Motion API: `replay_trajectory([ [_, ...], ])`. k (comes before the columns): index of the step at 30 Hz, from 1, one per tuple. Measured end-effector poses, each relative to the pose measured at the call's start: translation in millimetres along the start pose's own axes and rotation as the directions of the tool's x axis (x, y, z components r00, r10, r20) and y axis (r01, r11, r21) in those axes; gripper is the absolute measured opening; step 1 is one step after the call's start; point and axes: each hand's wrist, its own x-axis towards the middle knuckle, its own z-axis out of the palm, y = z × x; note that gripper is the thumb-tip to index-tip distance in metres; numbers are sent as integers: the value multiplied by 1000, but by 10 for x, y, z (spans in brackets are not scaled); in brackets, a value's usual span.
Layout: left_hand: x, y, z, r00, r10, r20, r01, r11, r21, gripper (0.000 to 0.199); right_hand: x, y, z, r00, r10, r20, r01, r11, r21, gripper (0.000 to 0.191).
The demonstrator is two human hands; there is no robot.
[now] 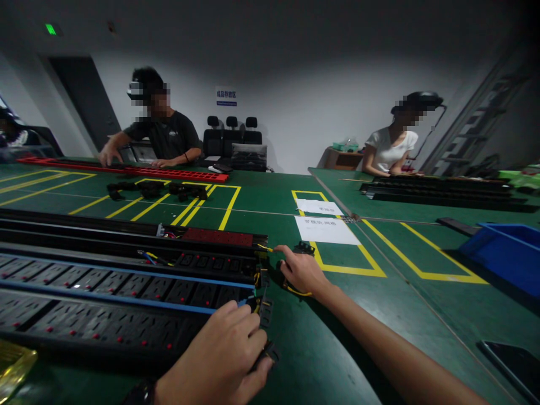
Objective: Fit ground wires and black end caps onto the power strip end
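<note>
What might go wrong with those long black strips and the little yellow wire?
The yellow wire is at the fingertips of the right hand, so a hard tug might pull it loose.

The left hand is right by a small black end piece, and a bump might knock that crooked.

The long black strips lie close together, so pushing one might shove its neighbor too.

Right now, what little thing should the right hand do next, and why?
Maybe the right hand should gently straighten the yellow wire. Its fingertips are right by the wire's end, and the wire pokes out past the red-topped strip, where it might get pinched.
</note>
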Motion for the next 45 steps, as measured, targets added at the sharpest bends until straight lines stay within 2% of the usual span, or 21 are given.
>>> replay_trajectory([
  [5, -3, 0, -1, 1000, -2, 20, 2, 1000, 12, 18, -1, 8, 16, 1000, -4, -6, 4, 1000, -6, 42],
  [18, -7, 15, -10, 1000, 4, -14, -4, 1000, -2, 16, -5, 22, 44, 999, -24, -42, 24, 1000, 8, 42],
  [30, -9, 12, -18, 1000, 3, -31, -3, 1000, -9, 15, 0, 1, 2, 1000, -8, 0, 8, 1000, 22, 42],
  [38, -7, -1, -10, 1000, -1, -12, 1, 1000, -3, 16, 1, 37, 75, 999, -24, -48, 25, 999, 30, 41],
  [45, -8, 2, -9, 999, 8, -31, -8, 1000, -5, 16, -4, 31, 59, 999, -19, -44, 21, 999, 39, 42],
])
